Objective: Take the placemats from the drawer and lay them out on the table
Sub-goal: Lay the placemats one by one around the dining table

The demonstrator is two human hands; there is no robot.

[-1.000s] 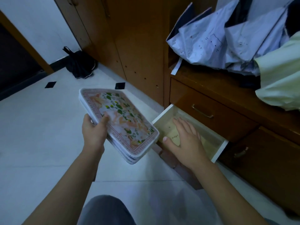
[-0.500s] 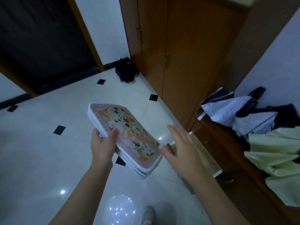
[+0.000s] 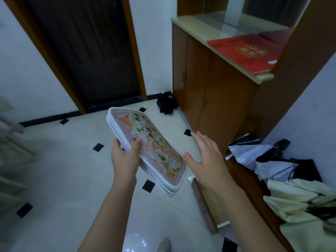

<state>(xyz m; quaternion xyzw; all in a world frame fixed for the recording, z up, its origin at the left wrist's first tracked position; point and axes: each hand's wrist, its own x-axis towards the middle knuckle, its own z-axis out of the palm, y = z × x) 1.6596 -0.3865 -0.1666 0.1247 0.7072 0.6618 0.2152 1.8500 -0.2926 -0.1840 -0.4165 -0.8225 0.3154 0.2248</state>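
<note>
A stack of floral placemats (image 3: 154, 142) with white rims and an orange border is held tilted in mid-air over the floor. My left hand (image 3: 125, 157) grips its near left edge, thumb on top. My right hand (image 3: 205, 157) hovers open just right of the stack, fingers spread, its thumb close to the stack's right edge; whether it touches is unclear. Below my right arm the wooden drawer (image 3: 203, 204) stands pulled out from the low cabinet.
A tall wooden cupboard (image 3: 214, 91) stands ahead on the right with a red folder (image 3: 245, 51) on top. Folded umbrellas (image 3: 258, 157) and pale bags (image 3: 305, 206) lie on the low cabinet. A dark doorway (image 3: 87, 57) and black shoes (image 3: 166, 104) are ahead.
My right hand left the drawer and rose beside the placemats. The view lifted from the drawer toward the door and cupboard as I stood up. My left hand kept hold of the stack.
</note>
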